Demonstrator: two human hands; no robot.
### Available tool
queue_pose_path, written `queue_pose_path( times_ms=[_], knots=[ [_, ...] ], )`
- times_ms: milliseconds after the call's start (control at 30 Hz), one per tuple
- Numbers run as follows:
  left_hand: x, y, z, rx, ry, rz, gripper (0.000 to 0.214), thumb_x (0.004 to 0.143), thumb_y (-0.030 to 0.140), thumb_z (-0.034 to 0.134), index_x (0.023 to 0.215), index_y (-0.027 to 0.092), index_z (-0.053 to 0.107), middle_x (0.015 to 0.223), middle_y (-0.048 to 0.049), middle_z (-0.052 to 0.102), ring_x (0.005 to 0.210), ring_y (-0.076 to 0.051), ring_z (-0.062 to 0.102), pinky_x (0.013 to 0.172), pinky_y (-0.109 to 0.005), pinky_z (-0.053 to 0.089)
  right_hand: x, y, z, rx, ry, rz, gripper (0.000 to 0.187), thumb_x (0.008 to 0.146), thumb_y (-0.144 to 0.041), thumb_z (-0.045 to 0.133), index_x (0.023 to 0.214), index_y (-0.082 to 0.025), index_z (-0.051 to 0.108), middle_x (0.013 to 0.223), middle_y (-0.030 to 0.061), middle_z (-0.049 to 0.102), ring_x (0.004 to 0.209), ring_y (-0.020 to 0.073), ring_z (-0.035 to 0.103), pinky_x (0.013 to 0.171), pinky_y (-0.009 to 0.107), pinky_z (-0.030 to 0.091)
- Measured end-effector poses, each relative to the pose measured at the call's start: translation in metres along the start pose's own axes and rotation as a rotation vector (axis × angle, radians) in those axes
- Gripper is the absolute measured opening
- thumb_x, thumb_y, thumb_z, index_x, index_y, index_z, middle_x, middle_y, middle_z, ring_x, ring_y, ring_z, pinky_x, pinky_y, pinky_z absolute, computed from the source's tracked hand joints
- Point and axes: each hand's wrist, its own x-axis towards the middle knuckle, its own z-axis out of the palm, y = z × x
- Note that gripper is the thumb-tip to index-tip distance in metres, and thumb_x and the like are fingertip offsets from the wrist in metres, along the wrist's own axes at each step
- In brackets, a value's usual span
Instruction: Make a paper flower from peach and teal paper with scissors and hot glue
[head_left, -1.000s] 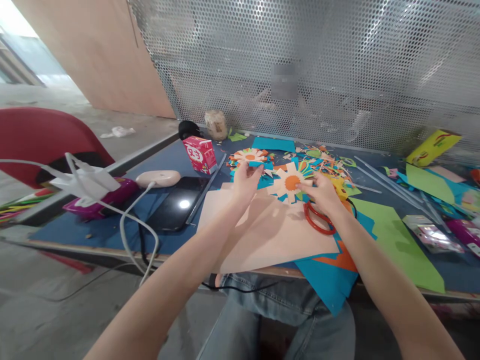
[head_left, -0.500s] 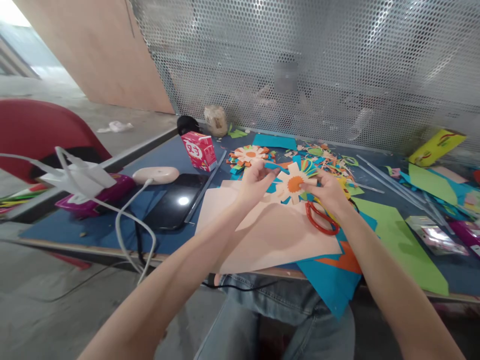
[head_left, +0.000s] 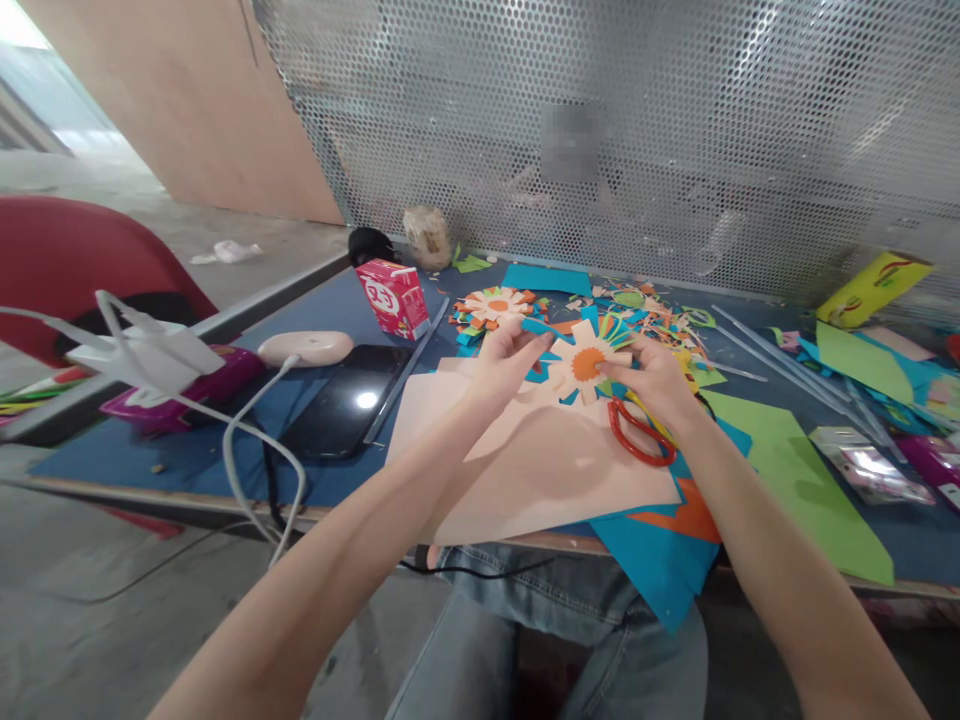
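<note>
My right hand [head_left: 654, 378] pinches a paper flower [head_left: 564, 372] with pale peach petals, an orange scalloped centre and blue petals behind. Left of it, my left hand [head_left: 511, 358] has thumb and fingers closed around a blue paper strip [head_left: 535, 327], whose tip shows above the fingers; whether the strip joins the flower I cannot tell. Below the right hand lie scissors with red handles [head_left: 637, 456], partly covered by the wrist. A second layered paper flower [head_left: 480, 306] rests on the table behind my left hand. Pale peach sheets [head_left: 525, 480] lie under both hands.
Paper scraps [head_left: 660, 310] are heaped at the back. Green sheets [head_left: 810, 490] and blue sheets [head_left: 660, 570] lie right and front. Left are a phone [head_left: 341, 405], a pink box [head_left: 394, 300] and a white cable [head_left: 232, 450]. A perforated metal panel [head_left: 450, 120] stands behind the table.
Both hands stay nearly in place. The flower has turned or tilted slightly between them, and the blue strip at my left fingers shows a little more. The view has shifted slightly.
</note>
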Motion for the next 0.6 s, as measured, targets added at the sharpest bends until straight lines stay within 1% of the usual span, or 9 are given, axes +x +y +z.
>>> queue_pose_path(
  times_ms=[100, 300, 400, 600],
  knots=[
    [0.0000, -0.0005, -0.0001, -0.027, 0.007, -0.024, 0.015, 0.067, 0.028, 0.065, 0.065, 0.017, 0.055, 0.055, 0.0035, 0.052, 0.049, -0.006, 0.050, 0.046, -0.018, 0.044, 0.0009, 0.0017, -0.0009, -0.025, 0.005, -0.011, 0.032, 0.059, -0.033, 0.074, 0.085, -0.021, 0.061, 0.074, -0.0007, 0.065, 0.071, 0.0183, 0.062, 0.071, 0.035, 0.050],
    [0.0014, -0.0022, -0.0013, -0.100, -0.020, -0.043, 0.018, 0.065, 0.031, 0.068, 0.069, 0.017, 0.057, 0.064, 0.0012, 0.059, 0.059, -0.009, 0.059, 0.047, -0.018, 0.046, 0.0000, -0.0030, -0.0003, -0.020, 0.003, -0.005, 0.030, 0.059, -0.034, 0.074, 0.082, -0.020, 0.060, 0.073, -0.0006, 0.066, 0.071, 0.0181, 0.062, 0.069, 0.033, 0.049],
    [0.0013, -0.0028, -0.0008, -0.143, -0.043, -0.057, 0.019, 0.065, 0.033, 0.068, 0.070, 0.018, 0.057, 0.069, 0.0014, 0.060, 0.060, -0.009, 0.060, 0.046, -0.018, 0.046, -0.0010, -0.0061, 0.0007, -0.018, 0.001, 0.004, 0.030, 0.059, -0.034, 0.074, 0.082, -0.020, 0.060, 0.072, -0.0005, 0.066, 0.072, 0.0182, 0.061, 0.070, 0.034, 0.049],
    [-0.0007, -0.0006, 0.0014, -0.157, -0.026, -0.077, 0.022, 0.065, 0.033, 0.070, 0.071, 0.018, 0.056, 0.070, 0.0023, 0.060, 0.058, -0.008, 0.061, 0.045, -0.017, 0.046, -0.0018, -0.0071, 0.0014, -0.012, -0.002, -0.008, 0.030, 0.059, -0.034, 0.074, 0.082, -0.020, 0.061, 0.073, -0.0004, 0.066, 0.072, 0.0181, 0.062, 0.071, 0.034, 0.049]
  ],
)
